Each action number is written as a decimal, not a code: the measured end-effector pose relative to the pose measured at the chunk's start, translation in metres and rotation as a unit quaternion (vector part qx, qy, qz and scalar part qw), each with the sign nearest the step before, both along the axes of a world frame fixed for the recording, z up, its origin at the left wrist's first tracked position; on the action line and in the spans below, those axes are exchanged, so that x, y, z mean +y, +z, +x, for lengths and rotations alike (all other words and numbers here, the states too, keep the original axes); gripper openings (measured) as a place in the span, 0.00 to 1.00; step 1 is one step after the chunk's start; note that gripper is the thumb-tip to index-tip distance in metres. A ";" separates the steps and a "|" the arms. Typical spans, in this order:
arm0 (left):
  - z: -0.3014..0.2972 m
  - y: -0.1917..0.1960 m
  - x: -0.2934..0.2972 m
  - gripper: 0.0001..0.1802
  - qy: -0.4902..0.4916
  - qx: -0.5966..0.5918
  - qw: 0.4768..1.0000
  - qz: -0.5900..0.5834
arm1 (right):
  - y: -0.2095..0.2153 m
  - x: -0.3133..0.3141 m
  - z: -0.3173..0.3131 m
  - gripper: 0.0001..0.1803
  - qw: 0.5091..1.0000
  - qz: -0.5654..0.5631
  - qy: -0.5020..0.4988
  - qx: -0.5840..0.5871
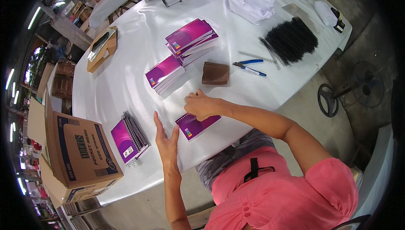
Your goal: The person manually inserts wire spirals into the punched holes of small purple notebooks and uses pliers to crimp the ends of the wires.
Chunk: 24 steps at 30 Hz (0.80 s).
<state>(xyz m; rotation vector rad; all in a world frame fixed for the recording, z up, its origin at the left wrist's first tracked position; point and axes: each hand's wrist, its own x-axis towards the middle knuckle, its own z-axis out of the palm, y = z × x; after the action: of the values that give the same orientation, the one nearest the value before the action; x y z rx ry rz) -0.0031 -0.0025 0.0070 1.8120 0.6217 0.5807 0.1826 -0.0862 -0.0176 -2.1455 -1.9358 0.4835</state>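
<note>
A purple memo pad (pixel 197 129) lies flat on the white-covered table before me, with a row of punched holes along its far edge. My right hand (pixel 201 105) is over that edge, fingers curled and pressed together; what they grip, if anything, is hidden. To the left of the pad my left hand (pixel 167 140) is held up, thumb and fingers apart, with nothing in it. Further left sits a pile of spiral-bound purple memo pads (pixel 128 140) with black coils along one side. Beyond my right hand is a brown block-like object (pixel 215 73).
Stacks of unbound purple pads (pixel 165 70) stand mid-table. Blue-handled cutters (pixel 249 62), a pen (pixel 253 70) and a heap of black coils (pixel 291 40) lie to the right. An open cardboard box (pixel 84 150) is at the left edge; a white plastic bag (pixel 252 3) lies far back.
</note>
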 end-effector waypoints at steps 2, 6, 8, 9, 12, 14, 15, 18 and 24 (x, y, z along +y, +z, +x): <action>0.004 -0.002 0.000 0.49 -0.026 0.012 0.996 -0.079 | 0.000 -0.007 0.001 0.11 0.999 0.049 0.003 -0.016; 0.001 -0.013 0.001 0.46 -0.042 -0.021 0.989 -0.139 | 0.025 -0.026 -0.014 0.09 0.988 0.137 -0.010 0.065; 0.001 -0.010 0.003 0.38 -0.138 0.069 0.972 -0.177 | 0.044 -0.045 -0.022 0.09 0.980 0.188 -0.011 0.064; 0.002 -0.010 0.002 0.38 -0.133 0.071 0.972 -0.182 | 0.046 -0.053 -0.024 0.11 0.968 0.244 -0.012 0.060; 0.006 -0.007 -0.001 0.27 -0.192 0.039 0.968 -0.158 | 0.040 -0.075 0.009 0.14 0.929 0.196 -0.055 0.307; 0.010 -0.017 0.002 0.27 -0.201 0.038 0.964 -0.170 | 0.010 -0.081 0.012 0.14 0.896 0.202 -0.085 0.386; 0.012 -0.020 0.004 0.27 -0.215 0.040 0.959 -0.180 | -0.011 -0.081 0.012 0.15 0.854 0.210 -0.120 0.461; 0.016 -0.020 0.002 0.29 -0.211 0.022 0.961 -0.176 | -0.034 -0.070 -0.012 0.14 0.819 0.229 -0.174 0.496; 0.026 0.008 -0.011 0.46 -0.102 -0.031 0.966 0.236 | -0.038 -0.068 -0.023 0.12 0.820 0.240 -0.249 0.456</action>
<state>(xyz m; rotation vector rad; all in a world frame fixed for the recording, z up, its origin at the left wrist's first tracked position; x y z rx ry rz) 0.0227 -0.0139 0.0148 2.2605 0.2578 0.6819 0.1592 -0.1546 -0.0559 -1.5292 -0.8082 0.6550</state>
